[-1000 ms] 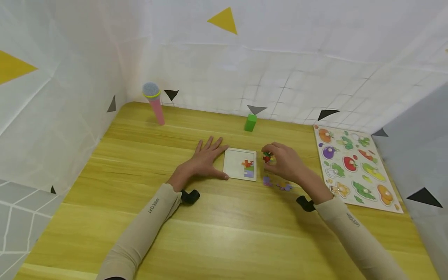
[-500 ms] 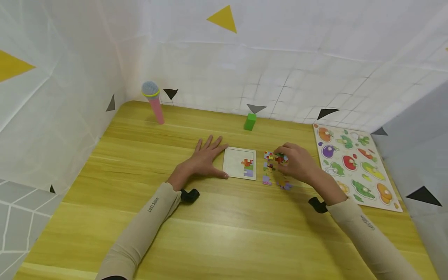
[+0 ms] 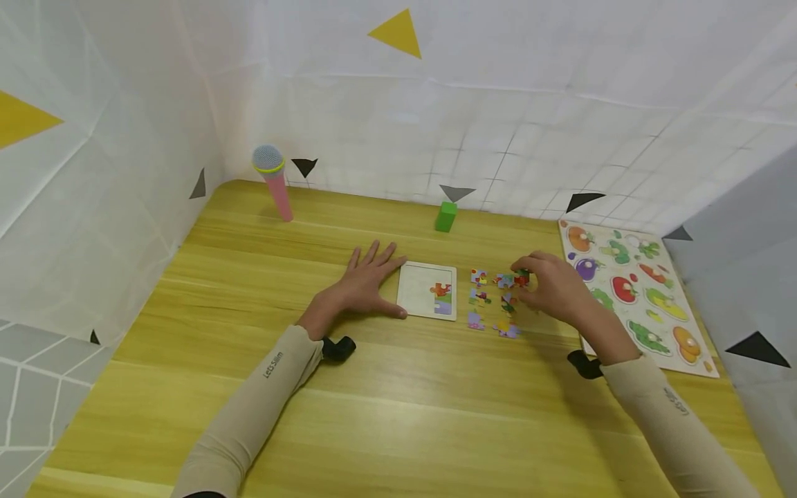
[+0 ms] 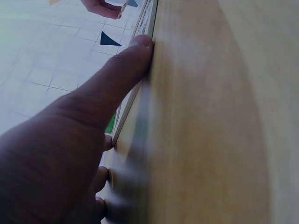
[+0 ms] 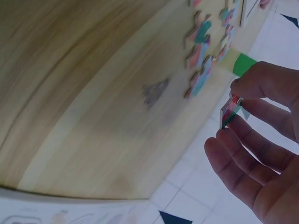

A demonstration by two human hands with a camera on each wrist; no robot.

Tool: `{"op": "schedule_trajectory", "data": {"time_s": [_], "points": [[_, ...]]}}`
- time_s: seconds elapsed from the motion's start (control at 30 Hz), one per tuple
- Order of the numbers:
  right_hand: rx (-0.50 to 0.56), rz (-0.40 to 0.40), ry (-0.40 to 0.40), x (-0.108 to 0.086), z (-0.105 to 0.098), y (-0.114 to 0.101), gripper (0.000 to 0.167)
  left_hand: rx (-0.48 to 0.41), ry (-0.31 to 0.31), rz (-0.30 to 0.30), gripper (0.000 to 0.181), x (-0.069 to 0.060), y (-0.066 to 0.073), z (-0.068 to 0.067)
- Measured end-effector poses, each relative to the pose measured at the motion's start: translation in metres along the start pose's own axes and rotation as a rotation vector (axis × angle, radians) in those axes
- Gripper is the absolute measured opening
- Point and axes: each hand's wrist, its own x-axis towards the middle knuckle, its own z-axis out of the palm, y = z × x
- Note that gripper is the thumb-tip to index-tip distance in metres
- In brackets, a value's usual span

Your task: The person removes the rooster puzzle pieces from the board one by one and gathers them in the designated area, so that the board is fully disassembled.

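Note:
My left hand (image 3: 360, 285) lies with spread fingers at the left side of a small white puzzle tray (image 3: 412, 290); in the left wrist view its straight thumb (image 4: 117, 70) touches the tray's edge. Two joined jigsaw pieces, one orange-red (image 3: 438, 290) and one purple and green (image 3: 443, 307), lie in the tray's right part. To the tray's right, several loose jigsaw pieces (image 3: 477, 297) lie in two columns. Beyond these my right hand (image 3: 554, 287) pinches a red and green jigsaw piece (image 5: 230, 111) between thumb and fingertips, held above the table with its shadow below.
A vegetable peg board (image 3: 635, 297) lies at the right, close to my right forearm. A green block (image 3: 445, 217) stands behind the tray. At the back left is a pink toy microphone (image 3: 278, 190). White sheeting (image 3: 373, 124) rises behind the wooden table (image 3: 373, 429).
My right hand has moved right, away from the tray, with a jigsaw piece in its fingertips, uncovering the loose pieces beneath. The left hand stays in place.

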Motion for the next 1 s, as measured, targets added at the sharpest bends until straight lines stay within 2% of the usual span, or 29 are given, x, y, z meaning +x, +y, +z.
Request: {"op": "schedule_trajectory", "data": {"time_s": [0.17,0.47,0.77,1.0], "points": [[-0.010,0.039,-0.009,-0.005,-0.001,0.009,0.037,0.004,0.001,0.000,0.112,0.001,0.000,0.000],[-0.012,0.059,-0.029,-0.007,0.003,0.021,0.036,0.009,-0.008,-0.009,0.113,-0.001,0.000,-0.001],[-0.028,0.108,-0.067,-0.005,0.010,0.026,0.039,-0.001,0.003,0.007,0.112,-0.002,0.002,-0.003],[-0.040,0.110,-0.072,-0.006,0.011,0.025,0.037,-0.004,0.002,0.008,0.112,-0.001,0.001,-0.002]]}}
